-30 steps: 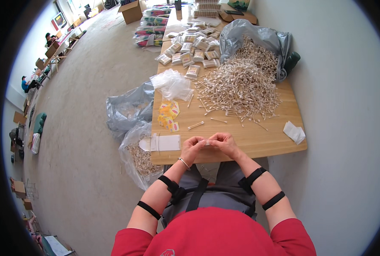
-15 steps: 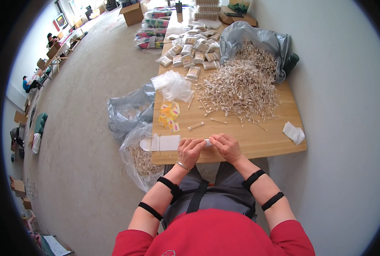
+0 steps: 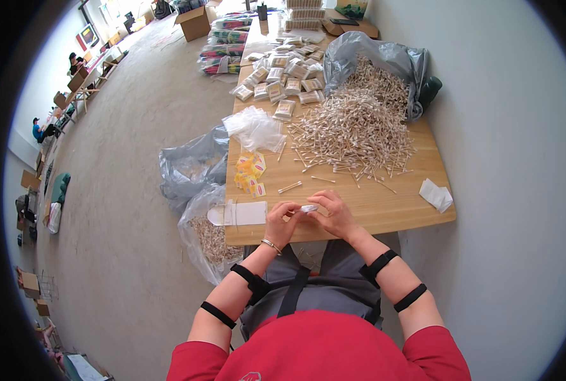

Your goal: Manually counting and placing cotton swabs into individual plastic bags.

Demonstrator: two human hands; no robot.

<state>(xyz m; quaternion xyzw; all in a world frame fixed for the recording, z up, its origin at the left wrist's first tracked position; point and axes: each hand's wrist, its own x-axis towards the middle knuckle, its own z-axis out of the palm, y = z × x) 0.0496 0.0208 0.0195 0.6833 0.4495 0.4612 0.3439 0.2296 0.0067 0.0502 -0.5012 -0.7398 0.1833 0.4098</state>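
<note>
Near the table's front edge, my left hand [image 3: 282, 221] and my right hand [image 3: 335, 216] pinch a small whitish, shiny packet [image 3: 308, 208] between their fingertips. What the packet contains is too small to tell. Just left of my left hand lies a flat white card strip [image 3: 251, 213] with a rounded end and bands across it. Two or so loose cotton swabs [image 3: 290, 187] lie beyond my hands. Farther right spreads a big heap of cotton swabs [image 3: 353, 130], spilling from a grey plastic bag [image 3: 343, 54].
Yellow-and-white labels [image 3: 250, 166] and clear plastic bags [image 3: 255, 127] lie along the table's left side. Several filled swab packets [image 3: 284, 109] are piled behind them. A white tissue [image 3: 435, 195] rests at the right edge. Bags [image 3: 194, 162] stand on the floor, left; a wall [image 3: 505, 159] borders the right.
My hands have turned and their fingers have lifted, so more of the packet shows between them. They stay in nearly the same place above the table edge.
</note>
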